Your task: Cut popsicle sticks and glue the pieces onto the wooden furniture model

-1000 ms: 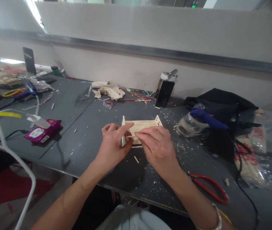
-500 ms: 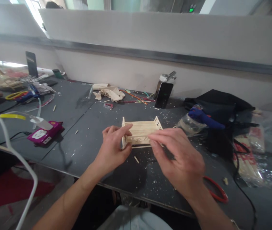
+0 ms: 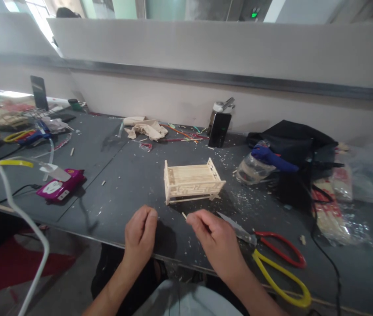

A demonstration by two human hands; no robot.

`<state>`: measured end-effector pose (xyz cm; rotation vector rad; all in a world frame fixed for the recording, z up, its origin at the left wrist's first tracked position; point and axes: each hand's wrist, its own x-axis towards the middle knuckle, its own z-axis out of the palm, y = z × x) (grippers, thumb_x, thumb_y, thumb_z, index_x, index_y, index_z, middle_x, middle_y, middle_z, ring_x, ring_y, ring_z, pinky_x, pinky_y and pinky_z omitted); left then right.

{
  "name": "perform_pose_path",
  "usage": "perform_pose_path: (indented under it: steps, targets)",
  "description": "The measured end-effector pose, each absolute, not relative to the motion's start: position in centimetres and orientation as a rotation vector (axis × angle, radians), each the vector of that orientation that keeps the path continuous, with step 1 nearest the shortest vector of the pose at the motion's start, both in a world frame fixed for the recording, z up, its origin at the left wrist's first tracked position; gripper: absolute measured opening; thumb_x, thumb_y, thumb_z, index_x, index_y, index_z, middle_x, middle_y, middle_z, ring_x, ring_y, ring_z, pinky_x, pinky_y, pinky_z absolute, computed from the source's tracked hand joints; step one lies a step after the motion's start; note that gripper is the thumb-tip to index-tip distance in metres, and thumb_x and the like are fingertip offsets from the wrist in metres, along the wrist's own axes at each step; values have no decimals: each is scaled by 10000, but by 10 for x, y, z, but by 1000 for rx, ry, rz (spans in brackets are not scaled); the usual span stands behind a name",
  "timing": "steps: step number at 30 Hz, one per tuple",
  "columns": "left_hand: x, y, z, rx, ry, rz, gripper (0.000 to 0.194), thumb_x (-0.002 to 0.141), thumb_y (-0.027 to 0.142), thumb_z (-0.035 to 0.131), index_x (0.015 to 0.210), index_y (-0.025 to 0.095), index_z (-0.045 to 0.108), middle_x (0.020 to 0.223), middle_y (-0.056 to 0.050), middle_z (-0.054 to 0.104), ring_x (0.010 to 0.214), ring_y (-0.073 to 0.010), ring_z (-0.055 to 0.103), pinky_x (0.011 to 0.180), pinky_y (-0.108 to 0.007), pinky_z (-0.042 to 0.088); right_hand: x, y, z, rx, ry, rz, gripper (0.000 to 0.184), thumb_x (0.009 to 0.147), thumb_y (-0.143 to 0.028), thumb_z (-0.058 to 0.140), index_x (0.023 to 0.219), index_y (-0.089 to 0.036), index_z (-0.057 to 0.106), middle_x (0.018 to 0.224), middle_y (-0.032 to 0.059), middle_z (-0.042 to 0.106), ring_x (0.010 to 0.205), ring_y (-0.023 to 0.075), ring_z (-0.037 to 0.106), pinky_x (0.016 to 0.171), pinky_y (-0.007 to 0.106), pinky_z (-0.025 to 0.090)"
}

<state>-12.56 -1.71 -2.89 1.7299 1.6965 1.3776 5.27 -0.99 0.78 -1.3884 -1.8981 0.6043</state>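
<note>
A small wooden model bed [image 3: 191, 174], built of thin sticks with raised end panels, stands upright on the dark table. Neither hand touches it. My left hand [image 3: 140, 230] is curled closed in front of it, near the table edge, and nothing shows in its fingers. To the right, my right hand [image 3: 214, 235] has its fingertips pinched together on a short piece of wooden stick [image 3: 184, 215], whose far end sticks out. Scissors [image 3: 255, 240] with one red and one yellow handle lie beside my right hand, blades partly behind it.
A phone [image 3: 219, 130] leans upright at the back. Right of the bed are a clear container [image 3: 254, 169], a blue glue gun [image 3: 268, 159] and a black bag [image 3: 292, 136]. A purple power strip [image 3: 60, 184] lies left. Wood scraps and a crumpled cloth [image 3: 148, 130] are scattered about.
Both hands have left the model bed and come back toward the table edge. My left hand has closed; my right has pinched the short stick that lay in front. The scissors now show more fully.
</note>
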Motion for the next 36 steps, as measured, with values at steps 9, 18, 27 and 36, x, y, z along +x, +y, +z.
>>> perform_pose_path:
  steps: [9,18,27,36]
  targets:
    - [-130,-10,-32,1671,1633,1306,293,924,277,461,672,168,566,604,31,523,576,-97,489,564,-203,372,20,16,1,-1370,-1445,834,324,892,-378,503,1118,-186,636,600,-33,607,460,104,528,471,214,416]
    - [-128,-11,-33,1741,1603,1286,286,906,275,492,650,166,554,591,24,507,565,-102,478,556,-206,374,12,28,-9,-1397,-1423,630,222,868,-365,548,915,-199,688,645,-10,663,557,127,587,578,220,455]
    - [-128,-10,-30,1784,1609,1265,288,899,279,500,637,171,550,580,25,503,556,-106,474,546,-209,372,7,25,-6,-1378,-1381,550,155,849,-289,575,854,-197,701,665,-13,685,569,123,586,602,221,462]
    - [-129,-12,-29,1757,1632,1256,276,897,266,500,658,162,592,609,8,561,587,-117,511,567,-220,386,19,6,-5,-1393,-1429,485,144,894,-301,527,871,-201,628,740,-4,677,646,123,615,633,216,477]
